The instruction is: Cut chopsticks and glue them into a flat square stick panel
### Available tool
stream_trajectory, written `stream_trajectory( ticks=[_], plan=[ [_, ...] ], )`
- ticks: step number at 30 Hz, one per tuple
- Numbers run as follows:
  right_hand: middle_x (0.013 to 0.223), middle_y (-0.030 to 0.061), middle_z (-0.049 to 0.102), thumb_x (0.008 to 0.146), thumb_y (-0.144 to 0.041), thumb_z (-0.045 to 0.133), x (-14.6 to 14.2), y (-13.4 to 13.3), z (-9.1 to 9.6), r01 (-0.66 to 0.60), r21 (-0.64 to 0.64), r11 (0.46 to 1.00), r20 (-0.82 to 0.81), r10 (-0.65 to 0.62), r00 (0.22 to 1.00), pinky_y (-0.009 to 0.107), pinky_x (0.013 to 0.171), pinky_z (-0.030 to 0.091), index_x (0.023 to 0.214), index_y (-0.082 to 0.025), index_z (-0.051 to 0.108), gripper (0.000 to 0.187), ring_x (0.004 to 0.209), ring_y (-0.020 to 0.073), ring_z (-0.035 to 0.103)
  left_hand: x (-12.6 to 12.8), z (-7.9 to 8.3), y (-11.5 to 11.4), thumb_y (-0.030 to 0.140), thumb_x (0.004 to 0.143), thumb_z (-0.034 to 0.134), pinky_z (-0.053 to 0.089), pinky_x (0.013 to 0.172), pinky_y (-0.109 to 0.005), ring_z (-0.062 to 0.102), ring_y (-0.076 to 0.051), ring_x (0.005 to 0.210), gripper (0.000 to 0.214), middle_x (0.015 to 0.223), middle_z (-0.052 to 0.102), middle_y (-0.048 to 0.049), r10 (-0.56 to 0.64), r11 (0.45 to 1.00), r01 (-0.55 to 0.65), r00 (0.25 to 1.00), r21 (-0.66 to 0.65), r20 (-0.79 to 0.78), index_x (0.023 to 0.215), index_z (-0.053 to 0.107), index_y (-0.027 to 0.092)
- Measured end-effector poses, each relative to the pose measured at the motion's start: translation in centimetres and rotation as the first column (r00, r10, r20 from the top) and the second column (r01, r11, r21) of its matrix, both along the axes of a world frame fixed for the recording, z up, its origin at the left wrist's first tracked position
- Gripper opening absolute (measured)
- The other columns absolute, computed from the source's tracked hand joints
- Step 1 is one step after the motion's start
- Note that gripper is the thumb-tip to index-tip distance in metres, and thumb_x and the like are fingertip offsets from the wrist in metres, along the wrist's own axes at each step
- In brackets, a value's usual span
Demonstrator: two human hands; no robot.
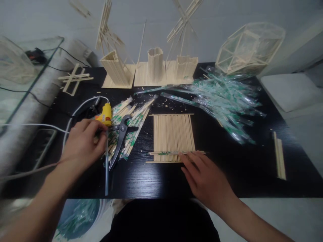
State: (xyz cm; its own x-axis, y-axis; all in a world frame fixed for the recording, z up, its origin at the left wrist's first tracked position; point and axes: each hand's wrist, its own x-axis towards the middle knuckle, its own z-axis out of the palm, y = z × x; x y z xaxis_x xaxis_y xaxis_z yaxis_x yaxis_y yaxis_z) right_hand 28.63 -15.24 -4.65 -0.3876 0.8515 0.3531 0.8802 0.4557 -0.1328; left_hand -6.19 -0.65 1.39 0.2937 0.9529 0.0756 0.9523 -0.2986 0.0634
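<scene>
My left hand [84, 137] is curled at the back end of a yellow glue gun [106, 112], fingers and thumb closed on it; part of the gun is hidden by the hand. A long clear glue stick [106, 174] sticks out of the gun toward me. My right hand [205, 174] lies palm down with fingers stretched out, fingertips on loose wooden chopsticks [164, 153] that lie across a flat panel of chopsticks [173, 134] side by side. Beside the glue gun, black-handled pliers [121, 141] rest on wrapped chopsticks [135, 134].
Three stick-built stands [155, 67] line the back of the black table [227, 168]. A heap of plastic wrappers [227, 101] lies right of them. Several bare sticks [279, 156] are at the right edge. A bin [80, 218] stands below on the left, and a white cord [37, 125] runs leftward.
</scene>
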Motion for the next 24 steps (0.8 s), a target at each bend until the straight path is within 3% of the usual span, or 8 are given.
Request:
stream_trajectory(
  ticks=[5,9,14,19,24],
  plan=[
    [0.121,0.0172,0.073,0.101,-0.014,0.06,0.0,0.0,0.1,0.004,-0.001,1.0,-0.003,-0.004,1.0,0.052,0.096,0.064,0.133,-0.005,0.069,0.034,0.109,0.0319,0.068,-0.5,1.1,1.5,0.033,0.104,0.036,0.045,0.11,-0.058,0.055,-0.043,0.126,0.051,0.134,0.055,-0.025,0.154,0.984,-0.164,0.98,-0.074,-0.125,0.138,0.056,0.002],
    [0.119,0.0178,0.073,0.101,-0.014,0.06,0.0,0.1,0.3,0.004,0.003,1.0,0.002,-0.004,1.0,0.052,0.094,0.065,0.132,-0.003,0.069,0.034,0.108,0.0324,0.068,-1.1,0.9,3.2,0.033,0.101,0.038,0.044,0.113,-0.056,0.057,-0.041,0.127,0.06,0.135,0.057,-0.0223,0.149,0.966,-0.176,0.978,-0.188,-0.145,0.152,0.048,0.003],
    [0.119,0.0175,0.073,0.101,-0.014,0.06,0.0,0.1,0.2,0.001,-0.001,1.0,0.006,-0.001,1.0,0.053,0.095,0.065,0.131,-0.003,0.07,0.034,0.108,0.0326,0.068,-2.3,0.1,5.0,0.036,0.097,0.045,0.045,0.112,-0.054,0.056,-0.037,0.12,0.055,0.124,0.055,-0.0198,0.156,0.953,-0.179,0.982,-0.245,-0.108,0.143,0.059,0.007],
    [0.122,0.018,0.072,0.101,-0.014,0.061,-0.1,0.0,0.1,-0.003,-0.023,1.0,0.004,0.003,1.0,0.053,0.097,0.064,0.133,-0.002,0.068,0.035,0.11,0.0332,0.068,-3.1,0.3,6.2,0.039,0.093,0.051,0.05,0.104,-0.05,0.055,-0.031,0.11,0.049,0.113,0.053,-0.0149,0.103,0.949,-0.126,0.99,-0.288,-0.093,0.131,0.058,0.009],
    [0.121,0.0159,0.074,0.101,-0.013,0.06,-0.1,0.0,0.3,0.01,-0.019,1.0,-0.013,-0.01,1.0,0.052,0.098,0.063,0.132,-0.004,0.069,0.034,0.11,0.0322,0.069,-3.3,2.0,4.7,0.037,0.089,0.049,0.052,0.094,-0.042,0.056,-0.025,0.099,0.042,0.111,0.053,-0.011,-0.004,0.996,0.0,0.999,-0.093,-0.043,0.123,0.051,0.013]
  ],
)
